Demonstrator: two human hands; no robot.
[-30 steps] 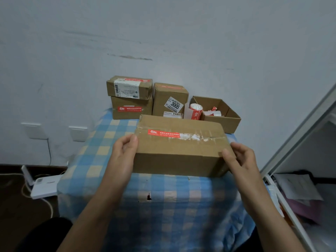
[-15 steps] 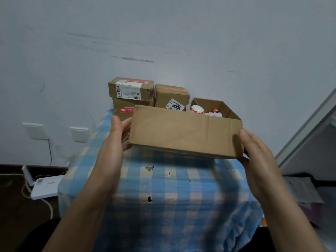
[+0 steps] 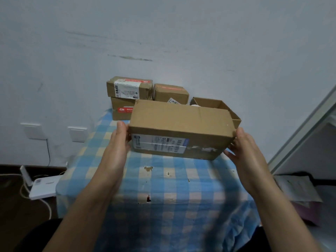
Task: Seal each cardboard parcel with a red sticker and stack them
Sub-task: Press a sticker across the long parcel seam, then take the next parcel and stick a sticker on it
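Two hands clamp the parcel (image 3: 181,122) ends: left hand (image 3: 116,151), right hand (image 3: 245,151).

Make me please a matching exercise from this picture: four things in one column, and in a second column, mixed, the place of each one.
Things:
1. large parcel
2. barcode-label parcel
3. open box
4. white device

Places:
A. on the floor, left of the table
B. held above the checked cloth between left hand and right hand
C. at the back right of the table
D. on top of another parcel at the back left

Pairs: 1-B, 2-D, 3-C, 4-A
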